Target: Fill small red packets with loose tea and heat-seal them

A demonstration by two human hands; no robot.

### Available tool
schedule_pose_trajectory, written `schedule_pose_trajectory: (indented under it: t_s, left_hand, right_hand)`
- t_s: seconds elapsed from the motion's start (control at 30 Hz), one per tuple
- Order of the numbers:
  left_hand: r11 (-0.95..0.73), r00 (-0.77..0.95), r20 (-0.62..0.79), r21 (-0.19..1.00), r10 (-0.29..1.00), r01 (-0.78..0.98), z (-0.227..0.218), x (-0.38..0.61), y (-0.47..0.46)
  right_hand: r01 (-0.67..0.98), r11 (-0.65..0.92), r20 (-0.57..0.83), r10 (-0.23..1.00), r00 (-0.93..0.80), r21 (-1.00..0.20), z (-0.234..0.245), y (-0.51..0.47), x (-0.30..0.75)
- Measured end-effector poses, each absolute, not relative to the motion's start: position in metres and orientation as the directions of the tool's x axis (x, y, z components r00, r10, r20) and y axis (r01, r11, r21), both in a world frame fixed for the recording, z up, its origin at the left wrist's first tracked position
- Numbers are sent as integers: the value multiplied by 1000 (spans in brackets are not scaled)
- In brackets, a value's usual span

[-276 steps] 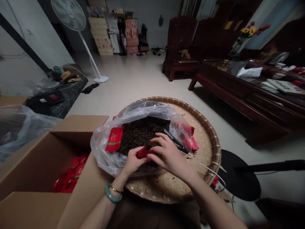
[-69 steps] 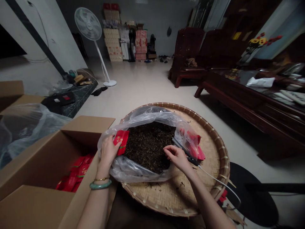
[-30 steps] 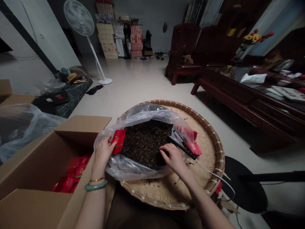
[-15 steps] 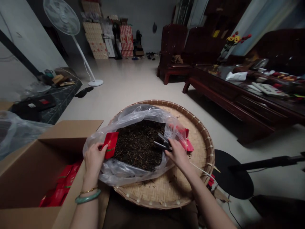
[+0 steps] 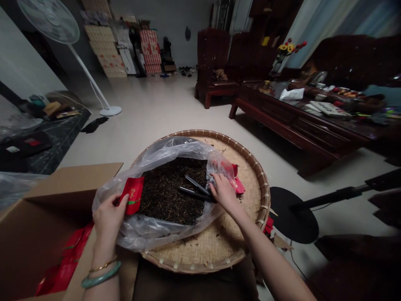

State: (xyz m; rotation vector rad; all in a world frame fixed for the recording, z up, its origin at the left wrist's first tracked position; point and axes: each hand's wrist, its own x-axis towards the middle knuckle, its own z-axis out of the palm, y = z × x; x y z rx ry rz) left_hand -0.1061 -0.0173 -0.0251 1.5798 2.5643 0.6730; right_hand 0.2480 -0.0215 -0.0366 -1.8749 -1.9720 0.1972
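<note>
the black two-armed tool [image 5: 198, 195] that lay by the right side of the clear plastic bag [image 5: 150, 235] a second ago is now in the right hand [image 5: 226, 193], its arms parted over the dark dried leaves [image 5: 169, 202], while the left hand [image 5: 108, 217] pinches the red packet [image 5: 135, 194] at the bag's left edge; i'd judge that puts both pieces of the work in hand at once. the bag sits on a round woven tray [image 5: 216, 244] beside an open cardboard box [image 5: 75, 175], with a white fan [image 5: 85, 72] and a dark wooden table [image 5: 282, 123] standing farther off.
</note>
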Motion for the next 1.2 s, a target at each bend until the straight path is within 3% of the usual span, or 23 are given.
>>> schedule_pose_trajectory:
  t_s: [0.17,0.33,0.53,0.7,0.93,1.2]
  left_hand:
    - [423,-482,116,337,868,842,-24,-104,-16]
    - [405,-452,117,291,884,867,-24,-101,-15]
    - [435,-474,81,283,877,854,-23,-103,-14]
    - [414,-455,98,284,885,865,-25,-104,-14]
    - [368,-416,133,283,899,886,-29,-107,-15]
    - [410,-453,119,273,884,871,-32,-109,-12]
  right_hand:
    - [959,-63,-7,998,63,-276,-31,-19,254]
    - [950,-139,-58,990,128,-278,-26,-7,238]
    - [867,-91,-18,995,94,-490,-42,6,255]
    - [615,-88,-16,992,122,-784,-53,9,287]
    - [470,-135,-31,975,222,-872,-57,7,303]
    - [344,-188,-129,974,187,-920,-52,1,304]
